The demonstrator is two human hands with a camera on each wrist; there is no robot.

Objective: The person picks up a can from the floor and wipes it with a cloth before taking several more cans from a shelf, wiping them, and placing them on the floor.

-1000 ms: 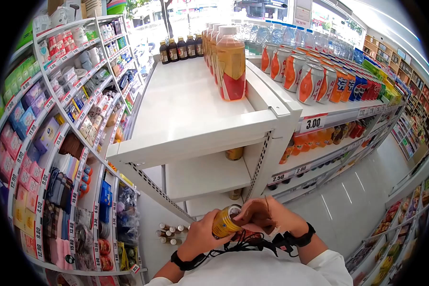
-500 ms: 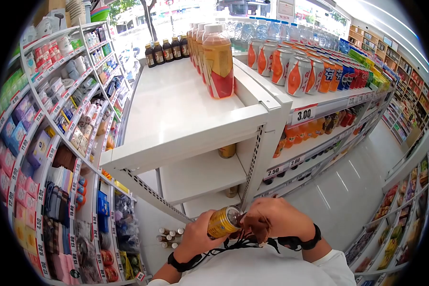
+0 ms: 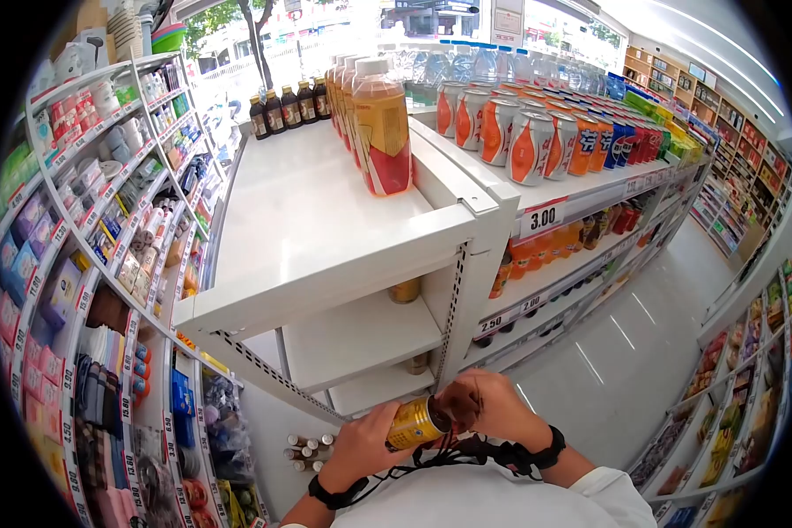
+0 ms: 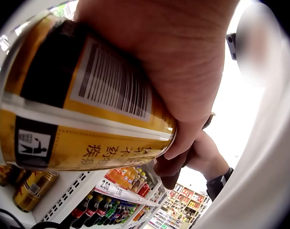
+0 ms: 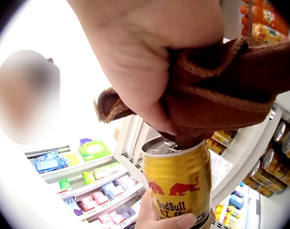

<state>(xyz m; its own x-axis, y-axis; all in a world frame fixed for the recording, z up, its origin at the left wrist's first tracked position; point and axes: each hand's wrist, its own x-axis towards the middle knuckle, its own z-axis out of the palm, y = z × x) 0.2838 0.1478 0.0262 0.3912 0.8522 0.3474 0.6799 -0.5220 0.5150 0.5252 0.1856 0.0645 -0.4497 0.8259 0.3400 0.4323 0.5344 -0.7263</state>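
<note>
My left hand [image 3: 358, 451] grips a gold Red Bull can [image 3: 411, 424] low in front of my white shirt, its top end tilted toward the right. In my right hand [image 3: 506, 409] is a bunched brown cloth [image 3: 456, 407], pressed against the can's top. From the right wrist view, the cloth [image 5: 216, 105] and thumb meet the rim beside the pull tab, and part of the lid [image 5: 157, 147] shows. The can's barcode [image 4: 111, 78] faces the left wrist camera. The left hand's fingers are partly hidden behind the can.
A white shelf [image 3: 290, 220] stands ahead, with juice bottles [image 3: 383, 132] and small dark bottles [image 3: 290, 107] on top. More gold cans [image 3: 405, 290] sit on its lower boards. Several pale-topped containers [image 3: 308, 451] stand on the floor. Drink cans [image 3: 528, 145] line the right shelf.
The cloth has moved from beside the can onto its top, covering the end that showed earlier. The can has tipped further toward the right. The head view has shifted to the right.
</note>
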